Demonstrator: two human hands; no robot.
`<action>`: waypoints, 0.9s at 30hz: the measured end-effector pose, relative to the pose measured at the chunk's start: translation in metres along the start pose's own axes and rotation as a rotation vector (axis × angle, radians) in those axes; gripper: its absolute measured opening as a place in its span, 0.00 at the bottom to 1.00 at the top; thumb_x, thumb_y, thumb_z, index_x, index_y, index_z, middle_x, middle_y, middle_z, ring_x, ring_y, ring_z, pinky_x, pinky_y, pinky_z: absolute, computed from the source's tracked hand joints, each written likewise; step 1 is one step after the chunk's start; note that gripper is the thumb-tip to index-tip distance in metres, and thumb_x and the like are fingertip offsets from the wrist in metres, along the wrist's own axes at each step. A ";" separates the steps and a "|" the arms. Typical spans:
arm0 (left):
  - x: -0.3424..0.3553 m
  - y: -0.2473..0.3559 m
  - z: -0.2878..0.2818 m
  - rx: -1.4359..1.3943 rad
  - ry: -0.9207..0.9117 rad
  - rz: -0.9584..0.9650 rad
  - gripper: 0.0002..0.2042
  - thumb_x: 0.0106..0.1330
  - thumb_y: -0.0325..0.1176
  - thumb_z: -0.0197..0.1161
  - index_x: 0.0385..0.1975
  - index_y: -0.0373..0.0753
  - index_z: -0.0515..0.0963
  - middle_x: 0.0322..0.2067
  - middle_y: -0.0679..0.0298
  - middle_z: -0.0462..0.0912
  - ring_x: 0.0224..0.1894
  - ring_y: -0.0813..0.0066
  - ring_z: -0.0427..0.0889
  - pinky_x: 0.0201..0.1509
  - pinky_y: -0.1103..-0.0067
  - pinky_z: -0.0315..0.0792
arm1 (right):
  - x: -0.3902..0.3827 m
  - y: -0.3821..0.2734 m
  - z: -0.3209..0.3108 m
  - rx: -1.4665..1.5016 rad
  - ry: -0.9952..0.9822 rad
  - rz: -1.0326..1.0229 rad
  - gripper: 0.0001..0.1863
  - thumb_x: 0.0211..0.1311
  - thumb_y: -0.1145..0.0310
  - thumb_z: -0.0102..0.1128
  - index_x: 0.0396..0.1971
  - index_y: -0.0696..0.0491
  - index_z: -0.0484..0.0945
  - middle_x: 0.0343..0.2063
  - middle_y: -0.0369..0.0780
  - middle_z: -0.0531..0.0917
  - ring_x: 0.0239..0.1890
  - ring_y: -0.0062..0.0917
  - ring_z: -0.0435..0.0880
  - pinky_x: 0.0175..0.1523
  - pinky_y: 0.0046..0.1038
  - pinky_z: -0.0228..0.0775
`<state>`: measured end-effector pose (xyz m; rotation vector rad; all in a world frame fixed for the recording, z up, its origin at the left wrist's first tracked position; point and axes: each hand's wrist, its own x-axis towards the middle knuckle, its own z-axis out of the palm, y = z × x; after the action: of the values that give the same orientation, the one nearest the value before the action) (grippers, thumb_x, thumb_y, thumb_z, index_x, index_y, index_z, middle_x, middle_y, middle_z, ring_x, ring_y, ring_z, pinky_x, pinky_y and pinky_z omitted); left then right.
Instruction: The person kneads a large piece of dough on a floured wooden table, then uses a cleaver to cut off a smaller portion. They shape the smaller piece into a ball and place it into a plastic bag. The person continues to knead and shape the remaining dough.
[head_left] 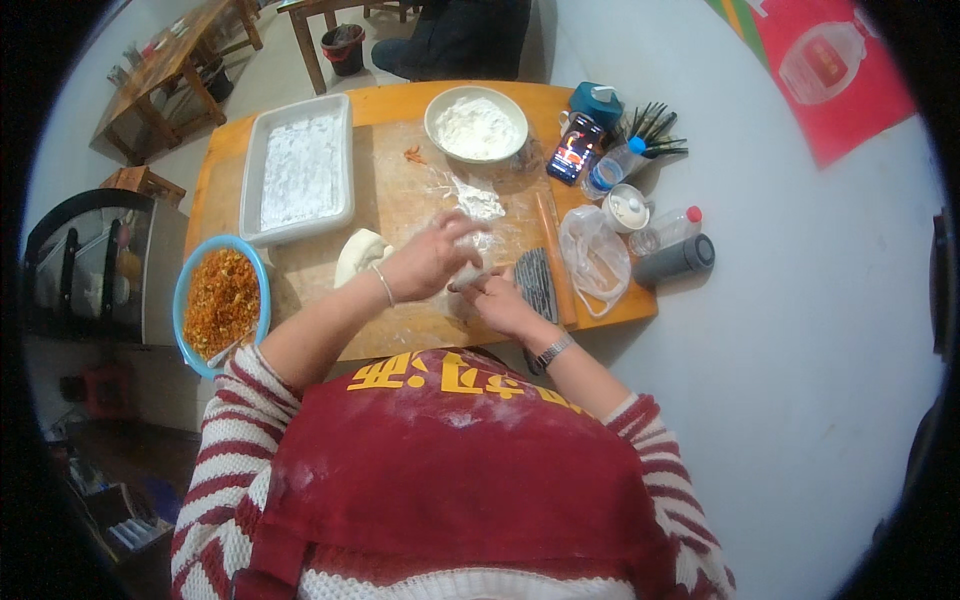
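Above the floured board, my left hand (pixel 432 262) hovers with its fingers bent and apart, close over a small pale piece of dough (pixel 468 275). My right hand (pixel 503 304) pinches that piece from the near right side. Its underside is hidden by the fingers. A larger lump of white dough (pixel 360 254) lies on the board just left of my left wrist. Loose flour (pixel 478 200) is heaped beyond my fingers. To the right of my right hand is a dark grey striped thing (pixel 537 282), perhaps a cloth.
A white flour-dusted tray (pixel 247 190), a bowl (pixel 430 125) of flour and a blue basin (pixel 180 300) of orange-brown filling ring the board. Rightward are a rolling pin (pixel 553 255), plastic bag (pixel 590 250), phone (pixel 576 148), bottles (pixel 612 170), a dark cylinder (pixel 677 260) and the wall.
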<state>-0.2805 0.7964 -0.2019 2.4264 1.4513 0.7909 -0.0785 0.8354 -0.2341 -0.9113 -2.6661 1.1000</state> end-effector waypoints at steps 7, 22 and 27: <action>-0.021 0.002 0.018 -0.318 -0.214 -0.228 0.15 0.59 0.26 0.63 0.45 0.47 0.84 0.66 0.57 0.67 0.69 0.45 0.59 0.72 0.57 0.61 | 0.004 0.008 0.003 -0.121 -0.237 0.011 0.19 0.65 0.58 0.50 0.41 0.54 0.87 0.48 0.49 0.84 0.54 0.50 0.69 0.62 0.48 0.57; -0.017 0.000 0.014 0.207 -0.402 -0.109 0.16 0.64 0.35 0.63 0.50 0.59 0.84 0.70 0.70 0.65 0.78 0.57 0.49 0.75 0.40 0.45 | 0.002 0.020 0.008 -0.053 -0.214 0.049 0.21 0.69 0.53 0.46 0.51 0.46 0.83 0.53 0.45 0.81 0.58 0.48 0.67 0.63 0.57 0.52; -0.018 -0.006 0.017 0.241 -0.422 -0.130 0.14 0.68 0.47 0.60 0.52 0.61 0.81 0.67 0.72 0.67 0.78 0.60 0.49 0.74 0.38 0.45 | 0.005 0.029 0.020 -0.021 -0.032 0.020 0.15 0.68 0.60 0.51 0.41 0.50 0.85 0.41 0.47 0.84 0.50 0.47 0.72 0.57 0.49 0.60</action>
<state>-0.2827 0.7854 -0.2250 2.4322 1.5754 0.0665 -0.0747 0.8421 -0.2691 -0.9331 -2.7054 1.1016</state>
